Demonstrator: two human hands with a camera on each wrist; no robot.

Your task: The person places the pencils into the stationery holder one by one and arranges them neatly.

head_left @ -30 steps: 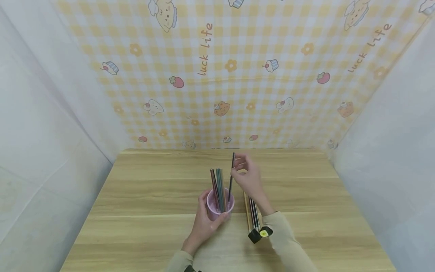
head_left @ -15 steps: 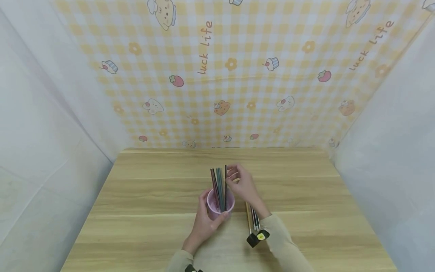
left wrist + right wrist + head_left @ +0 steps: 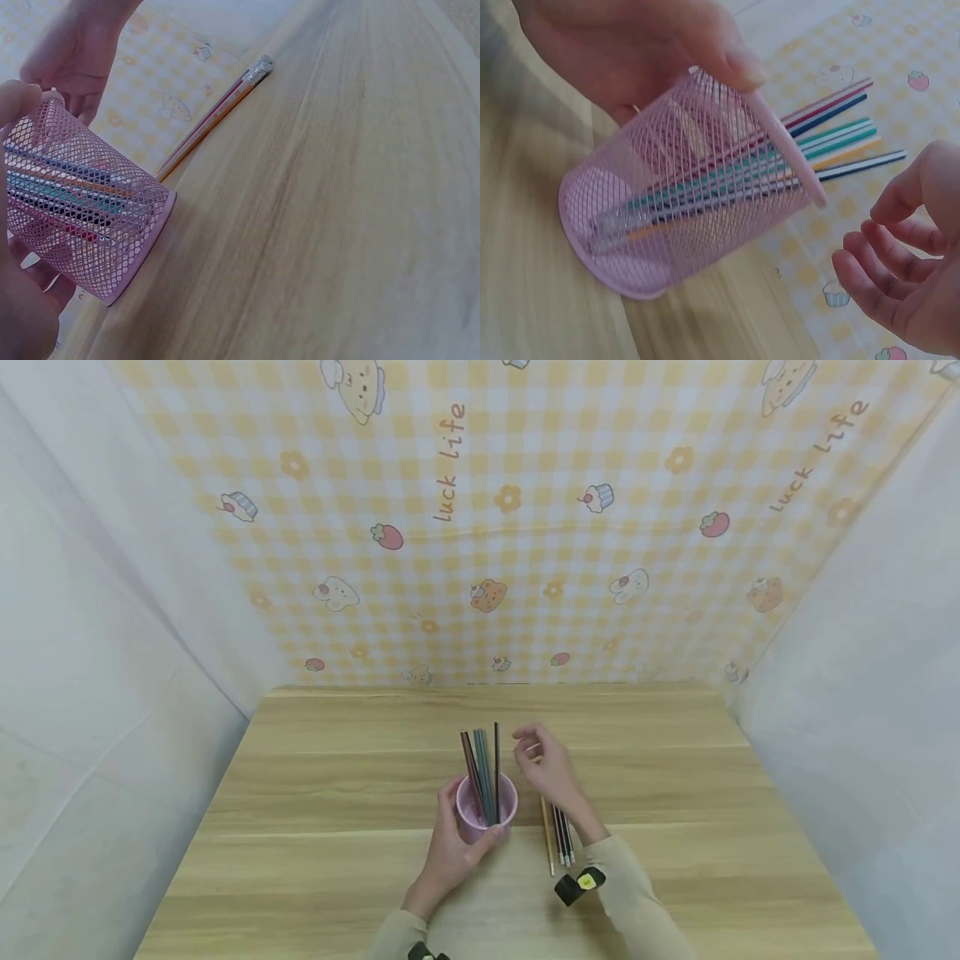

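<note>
My left hand (image 3: 452, 850) grips a pink mesh pencil cup (image 3: 718, 244), thumb near its rim, fingers round the far side. Several pencils (image 3: 482, 768) in dark red, green and orange lean inside it. A dark pencil (image 3: 497, 752) stands nearly upright at the cup's right. Just right of that pencil is my right hand (image 3: 546, 766), apart from it, its fingers loosely curled with nothing between them. Beneath my right wrist, more pencils lie on the table: a yellow one (image 3: 548, 839) and several dark ones (image 3: 562, 837), their far ends hidden by the hand.
The wood-grain table (image 3: 337, 793) reaches back to a yellow checked cloth (image 3: 525, 552) hanging behind it. White sheets (image 3: 97, 652) hang on both sides. A black wrist strap (image 3: 579, 885) sits by the right sleeve.
My right hand brought the dark pencil leftward and down into the cup, let it go, and drew back a little to the right. My left hand kept its grip on the cup.
</note>
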